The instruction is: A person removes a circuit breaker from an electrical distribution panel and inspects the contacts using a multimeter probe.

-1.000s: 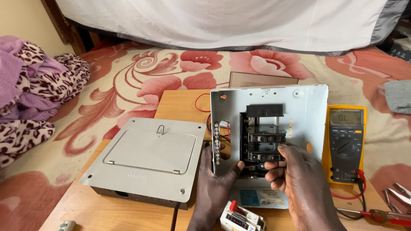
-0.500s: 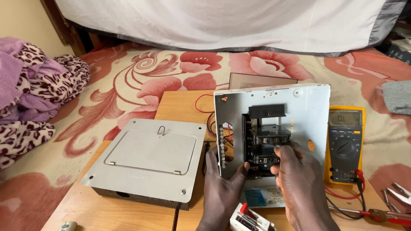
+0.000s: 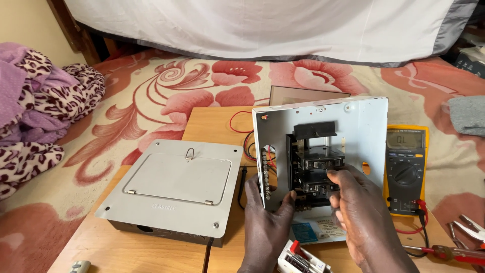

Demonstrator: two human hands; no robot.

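Observation:
A white metal breaker panel stands tilted up on the wooden board, its open face toward me. Black circuit breakers sit stacked in its middle. My left hand grips the panel's lower left edge beside a terminal strip. My right hand covers the lower right of the breakers, with its fingertips pressed on a breaker. Red and black wires run behind the panel's left side.
A grey panel cover lies flat on the left. A yellow multimeter with red and black leads lies on the right. Pliers and a red-handled tool lie at the far right. A loose breaker lies at the bottom edge. Patterned blankets are piled at left.
The panel has been tipped and turned slightly, and my right hand has shifted a little on the breakers. My left hand keeps its grip on the lower left edge.

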